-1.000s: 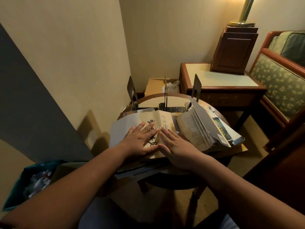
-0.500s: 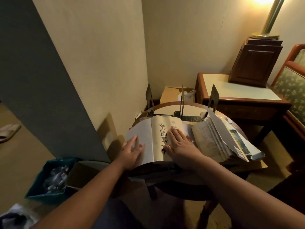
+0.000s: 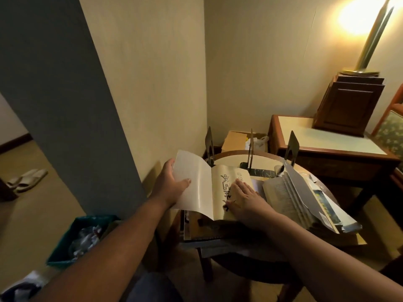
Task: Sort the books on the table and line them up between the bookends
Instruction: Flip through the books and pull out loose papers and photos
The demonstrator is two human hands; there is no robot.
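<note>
– Cover [image 3: 194, 182] raised, why?
– Left hand [image 3: 172, 186] pinches it, probably checking the book [image 3: 214, 192]; right hand [image 3: 246, 201] lies flat, fingers straight, pinning the page [image 3: 229, 177]. Bookends [image 3: 250, 147] stand beyond its fingertips.

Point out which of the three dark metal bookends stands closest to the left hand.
The leftmost dark metal bookend, beside the wall, just beyond the left hand; the middle bookend and right bookend stand farther right.
</note>
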